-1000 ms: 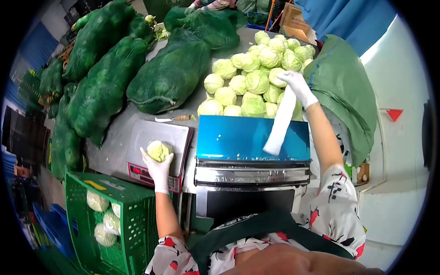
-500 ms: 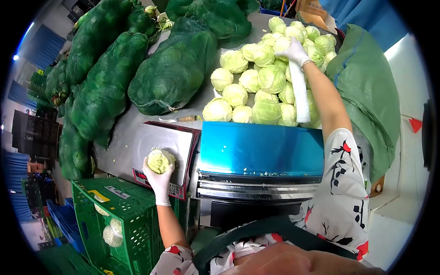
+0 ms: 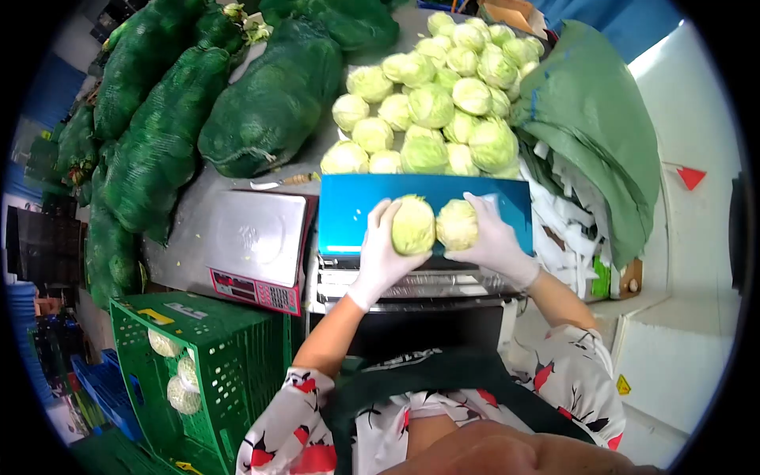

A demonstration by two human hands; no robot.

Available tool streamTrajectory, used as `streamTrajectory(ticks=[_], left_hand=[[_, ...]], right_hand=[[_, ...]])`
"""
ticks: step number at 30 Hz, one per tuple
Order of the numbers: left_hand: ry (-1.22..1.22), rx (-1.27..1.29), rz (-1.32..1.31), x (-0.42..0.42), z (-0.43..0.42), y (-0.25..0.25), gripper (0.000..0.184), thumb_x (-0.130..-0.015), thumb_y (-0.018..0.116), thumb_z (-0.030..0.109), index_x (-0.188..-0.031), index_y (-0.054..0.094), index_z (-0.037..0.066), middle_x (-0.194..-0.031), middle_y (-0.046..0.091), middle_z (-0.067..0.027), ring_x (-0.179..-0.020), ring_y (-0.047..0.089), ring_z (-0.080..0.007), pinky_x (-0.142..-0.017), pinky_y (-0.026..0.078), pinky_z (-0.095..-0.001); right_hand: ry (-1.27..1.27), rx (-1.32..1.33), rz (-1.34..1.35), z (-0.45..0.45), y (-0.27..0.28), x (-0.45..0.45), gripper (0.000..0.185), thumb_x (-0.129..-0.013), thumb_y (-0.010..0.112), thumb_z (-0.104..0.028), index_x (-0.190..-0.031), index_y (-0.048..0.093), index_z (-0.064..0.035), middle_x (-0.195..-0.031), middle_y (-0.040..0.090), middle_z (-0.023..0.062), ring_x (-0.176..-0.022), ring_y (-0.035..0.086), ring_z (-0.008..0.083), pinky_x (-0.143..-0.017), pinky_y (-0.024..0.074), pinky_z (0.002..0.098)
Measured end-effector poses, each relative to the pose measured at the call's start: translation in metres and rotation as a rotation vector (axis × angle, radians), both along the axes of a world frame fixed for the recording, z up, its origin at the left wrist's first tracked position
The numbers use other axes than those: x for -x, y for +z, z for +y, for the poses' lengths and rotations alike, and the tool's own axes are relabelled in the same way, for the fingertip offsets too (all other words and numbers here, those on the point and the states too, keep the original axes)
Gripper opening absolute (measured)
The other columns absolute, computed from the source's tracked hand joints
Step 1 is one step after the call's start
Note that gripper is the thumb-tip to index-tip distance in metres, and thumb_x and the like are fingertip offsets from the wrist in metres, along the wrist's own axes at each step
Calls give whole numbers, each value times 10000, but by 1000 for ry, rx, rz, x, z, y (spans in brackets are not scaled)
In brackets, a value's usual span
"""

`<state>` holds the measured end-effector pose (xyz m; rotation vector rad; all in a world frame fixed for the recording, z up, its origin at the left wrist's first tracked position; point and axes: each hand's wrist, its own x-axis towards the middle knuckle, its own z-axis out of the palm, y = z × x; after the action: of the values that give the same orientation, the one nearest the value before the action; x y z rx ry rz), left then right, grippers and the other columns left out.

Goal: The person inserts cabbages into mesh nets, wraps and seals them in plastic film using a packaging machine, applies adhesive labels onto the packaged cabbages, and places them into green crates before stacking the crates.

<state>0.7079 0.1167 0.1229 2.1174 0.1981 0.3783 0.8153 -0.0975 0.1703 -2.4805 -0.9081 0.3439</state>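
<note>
While the left hand [image 3: 384, 261] clamps its fingers around the left cabbage [image 3: 413, 226], the right hand [image 3: 499, 241] grips the right cabbage [image 3: 457, 225], both above the blue cover [image 3: 339, 218]. The step in hand looks like handling this pair side by side; whether they touch is hard to tell. Any next move seems to call for a secure hold on each. Room to move lies leftward over the scale [image 3: 255, 231]; the cabbage pile [image 3: 431, 105] crowds the cover's far edge, and white strips [image 3: 558, 237] border its right.
</note>
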Motion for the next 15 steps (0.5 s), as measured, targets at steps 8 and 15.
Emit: streamTrajectory(ticks=[8,15], left_hand=[[32,-205,-195,23,-22,47,970,-700,846,282,-1465,336,-27,-1447,427,-253,-1382,379,-392,-1162,269,-466],[-374,799,167,56,-101,79,330,-907,701,190,-1164,648,-10,-904,702,-34,-814,630,-85,-735,525,-256]], right_hand=[[-259,-526,128,-35,101,20,631,-836,778,-228,-1343,508,32,-1314,573,178,-1119,647,248,-904,528,313],[-408,-770,110,-6,79,71,193,-905,693,-151,-1046,665,-23,-897,660,14,-839,597,68,-775,490,230]])
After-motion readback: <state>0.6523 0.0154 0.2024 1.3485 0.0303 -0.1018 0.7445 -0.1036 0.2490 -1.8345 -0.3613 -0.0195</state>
